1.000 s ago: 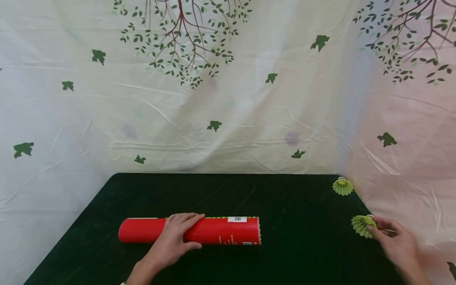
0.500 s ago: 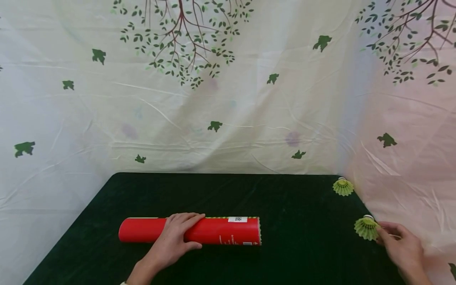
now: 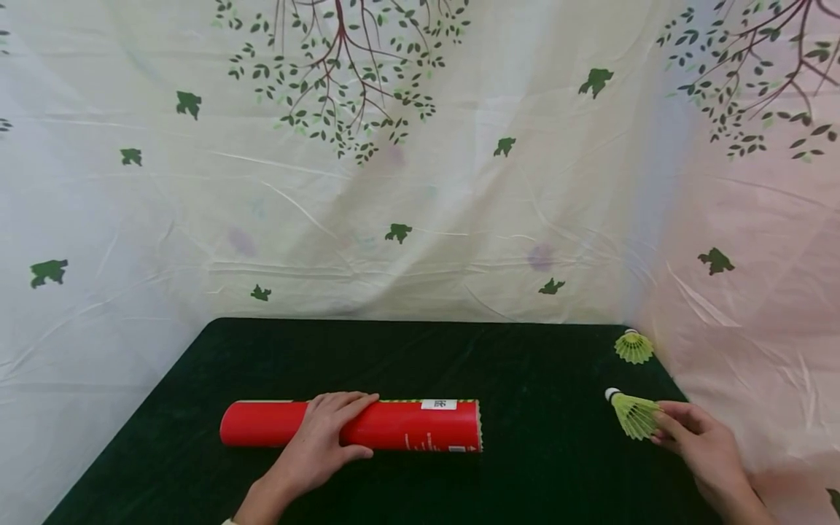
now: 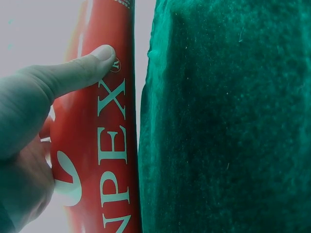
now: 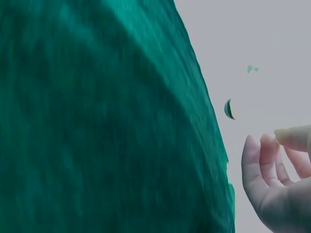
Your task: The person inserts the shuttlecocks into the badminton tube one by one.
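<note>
A red shuttlecock tube [image 3: 426, 426] lies on its side on the dark green table. Draped over its middle, my left hand [image 3: 315, 441] holds it, with the thumb along the near side. Large white letters run down the tube [image 4: 114, 145] beside the thumb in the left wrist view. To the right, my right hand [image 3: 705, 445] pinches a yellow-green shuttlecock [image 3: 635, 417] by the skirt edge, its white cork pointing up and left. The right wrist view catches little of that shuttlecock beyond the dark-banded cork [image 5: 229, 109]; bright glare washes out the skirt.
Another yellow-green shuttlecock [image 3: 634, 347] sits at the table's back right corner, skirt toward me. The green-covered table [image 3: 394, 354] meets pale curtains [image 3: 459, 197] printed with branches and leaves at the back and both sides.
My right hand has moved left from the table's right edge with the shuttlecock, which has turned so its cork points up and left. The left hand and tube have stayed put.
</note>
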Action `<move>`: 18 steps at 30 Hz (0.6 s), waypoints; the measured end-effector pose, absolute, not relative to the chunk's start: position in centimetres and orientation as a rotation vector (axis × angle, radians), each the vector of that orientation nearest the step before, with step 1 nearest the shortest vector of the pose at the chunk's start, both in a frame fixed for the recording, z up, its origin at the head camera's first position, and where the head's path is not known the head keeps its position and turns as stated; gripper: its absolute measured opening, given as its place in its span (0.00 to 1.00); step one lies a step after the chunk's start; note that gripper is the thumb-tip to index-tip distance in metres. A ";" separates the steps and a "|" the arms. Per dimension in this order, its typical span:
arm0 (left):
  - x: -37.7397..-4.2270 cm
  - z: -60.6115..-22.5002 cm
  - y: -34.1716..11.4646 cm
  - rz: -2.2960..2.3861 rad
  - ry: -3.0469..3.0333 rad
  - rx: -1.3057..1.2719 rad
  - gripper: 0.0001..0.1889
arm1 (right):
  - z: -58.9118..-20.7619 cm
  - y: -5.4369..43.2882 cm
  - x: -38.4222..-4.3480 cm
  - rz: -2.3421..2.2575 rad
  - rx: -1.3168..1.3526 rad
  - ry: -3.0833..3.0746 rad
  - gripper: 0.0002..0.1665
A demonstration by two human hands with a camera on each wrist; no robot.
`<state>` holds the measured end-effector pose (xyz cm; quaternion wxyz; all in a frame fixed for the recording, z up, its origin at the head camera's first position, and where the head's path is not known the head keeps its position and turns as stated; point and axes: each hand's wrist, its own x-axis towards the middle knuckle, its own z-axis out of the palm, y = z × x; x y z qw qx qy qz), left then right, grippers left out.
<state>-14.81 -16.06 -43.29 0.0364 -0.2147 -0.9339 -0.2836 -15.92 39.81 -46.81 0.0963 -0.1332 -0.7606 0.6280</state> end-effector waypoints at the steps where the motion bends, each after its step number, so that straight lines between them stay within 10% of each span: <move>1: -14.8 -43.3 -16.0 -0.872 -2.870 -0.655 0.41 | -46.6 39.3 -16.0 1.860 -0.405 -2.296 0.03; 7: -14.5 -43.2 -15.9 -0.877 -2.878 -0.634 0.40 | -45.4 36.5 -16.4 1.979 -0.373 -2.463 0.17; 18: -14.1 -43.0 -15.7 -0.890 -2.876 -0.625 0.40 | -44.1 30.9 -16.5 2.289 0.042 -2.499 0.16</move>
